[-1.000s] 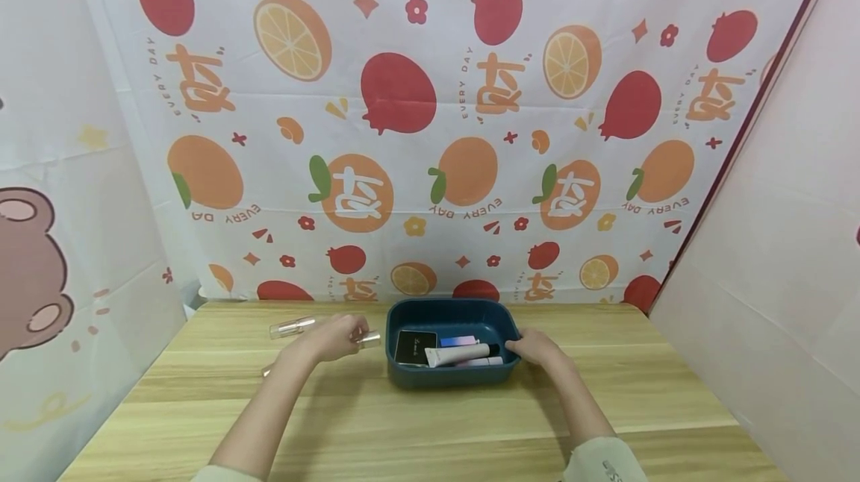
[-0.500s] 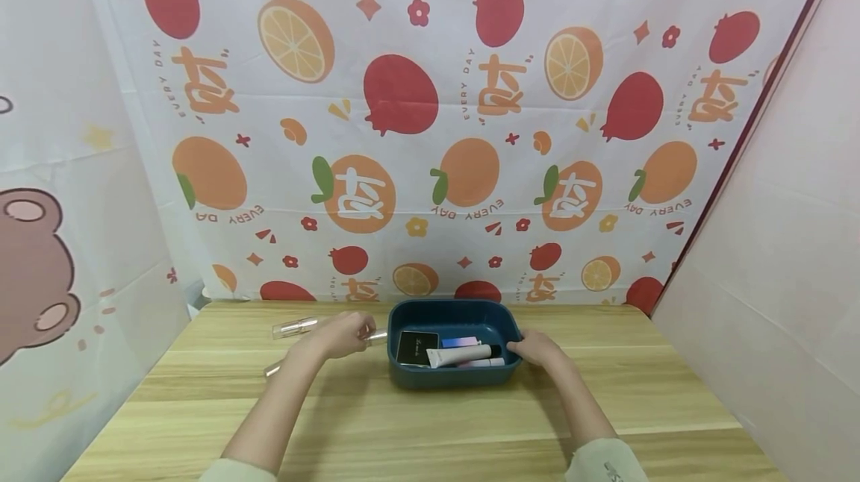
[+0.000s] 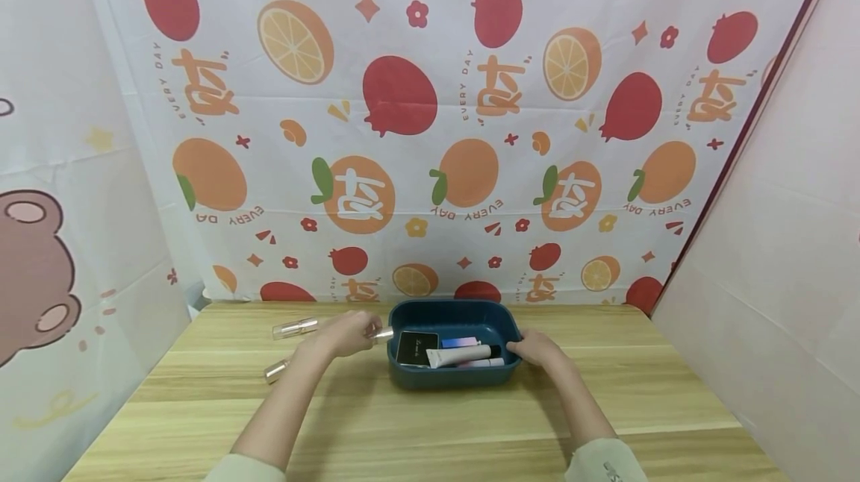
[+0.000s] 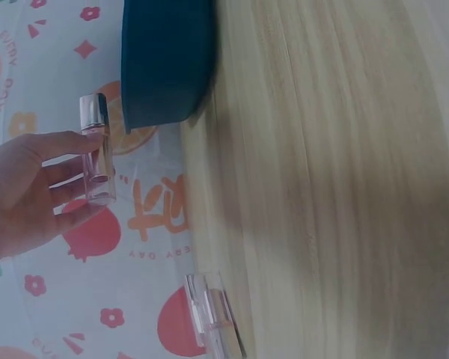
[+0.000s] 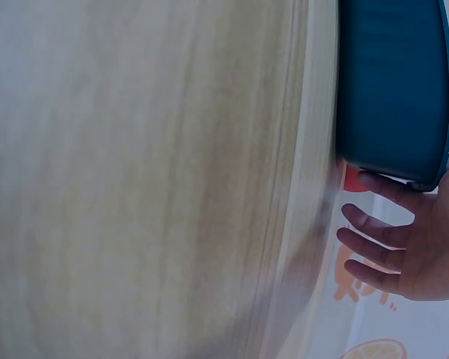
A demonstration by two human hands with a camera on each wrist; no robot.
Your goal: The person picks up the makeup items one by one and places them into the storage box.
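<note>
My left hand [image 3: 347, 333] pinches a clear lipstick tube [image 4: 98, 161] with a shiny silver end, held between thumb and fingertips. In the head view the tube's end overlaps the left rim of a dark blue plastic bin [image 3: 452, 379]. My right hand [image 3: 535, 348] grips the bin's right end, thumb over the rim. In the right wrist view its index finger lies along the outer end wall and the other fingers spread apart. Inside the bin are a black square case [image 3: 417, 348], a white squeeze tube [image 3: 462, 355] with a black cap, a blue-pink tube [image 3: 459, 342] and a pink-and-white tube [image 3: 485, 362].
Two more clear tubes lie on the wooden table [image 3: 430, 430] at the left: one farther back [image 3: 294, 328], and one nearer tube [image 3: 275, 371] beside my left forearm. A fruit-print cloth [image 3: 403, 191] hangs behind the table, with pale cloth walls at both sides.
My left hand has shifted slightly right, bringing the lipstick tube to the bin's left rim. More of the nearer tube shows beside the forearm. The right hand and the bin stay in place.
</note>
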